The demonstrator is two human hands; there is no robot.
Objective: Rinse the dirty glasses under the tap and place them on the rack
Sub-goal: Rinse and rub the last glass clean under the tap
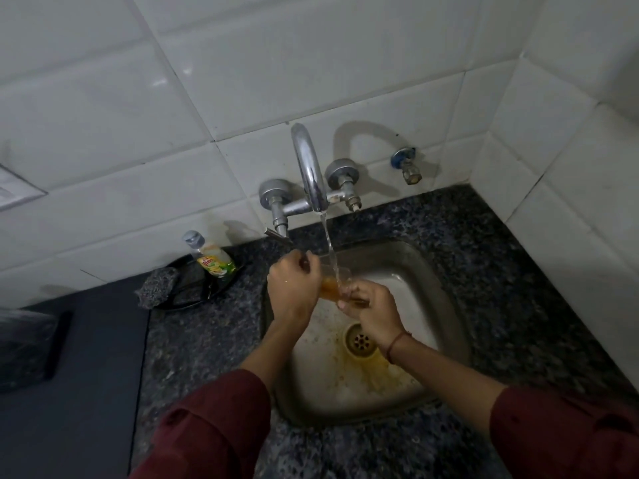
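Glass (332,285) tilted between both hands, above sink (439,271), amber liquid in lower part. Right hand (371,311) has fingers curled round glass base, clamped on it. Left hand (294,288) curled against glass's other side, gripping it. Tap (309,167) above hands; water stream (328,240) falls into glass mouth. Drain (359,341) just below right hand, yellow stain around it. Soap bottle (211,259) left of left hand, on black tray (193,299) with scrubber (159,286) beside it, all on speckled bench (518,271).

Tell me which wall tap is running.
The curved chrome tap, whose stream falls into the glass; the small blue-handled tap to its right shows no water.
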